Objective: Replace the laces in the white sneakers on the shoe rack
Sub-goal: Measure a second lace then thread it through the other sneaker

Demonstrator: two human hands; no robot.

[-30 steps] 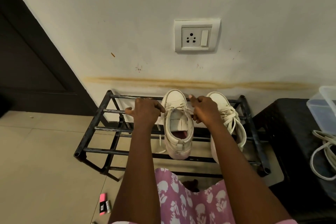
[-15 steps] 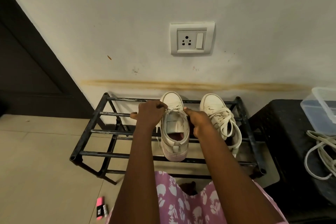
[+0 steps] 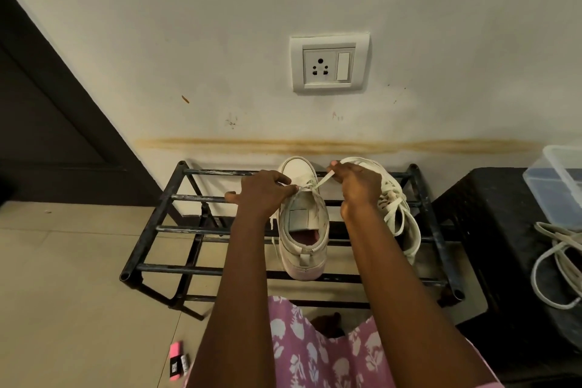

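Two white sneakers stand on a black metal shoe rack [image 3: 163, 201] against the wall. The left sneaker [image 3: 304, 239] faces away from me, heel nearest, tongue showing. My left hand [image 3: 263, 192] pinches one end of its lace [image 3: 319, 183] at the top eyelets. My right hand [image 3: 357, 186] grips the other end and holds it up and to the right, so the lace runs taut between both hands. The right sneaker [image 3: 398, 214] is laced, its loose loops hanging, and my right hand partly hides it.
A black stool [image 3: 504, 230] stands right of the rack, bearing a clear plastic box [image 3: 563, 179] and a coil of white laces [image 3: 557, 264]. A pink eraser-like item [image 3: 176, 364] lies on the tiled floor. A wall socket [image 3: 329, 64] sits above; a dark door is at left.
My right hand has risen and moved right, drawing the lace end out of the left sneaker. The left hand stays at the sneaker's top eyelets. The view has shifted slightly.
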